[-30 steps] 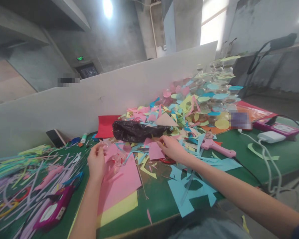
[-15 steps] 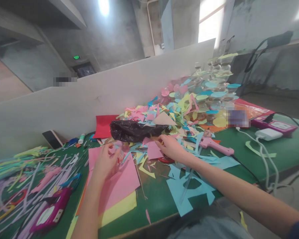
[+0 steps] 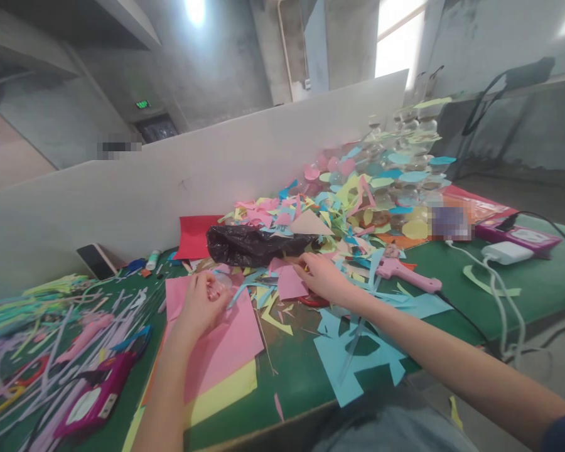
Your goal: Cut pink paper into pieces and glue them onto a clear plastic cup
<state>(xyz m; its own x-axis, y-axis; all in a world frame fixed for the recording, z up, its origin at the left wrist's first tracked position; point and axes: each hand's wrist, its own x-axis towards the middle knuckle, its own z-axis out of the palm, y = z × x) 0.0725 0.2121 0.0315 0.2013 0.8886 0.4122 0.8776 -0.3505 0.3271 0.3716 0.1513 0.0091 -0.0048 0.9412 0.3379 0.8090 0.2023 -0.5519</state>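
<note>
Clear rounded plastic piece over pink sheet; smaller pink paper to right.

The sheet and small paper piece are pink, the bag black, tabletop green.

The left fingers partly hide a clear plastic piece.
</note>
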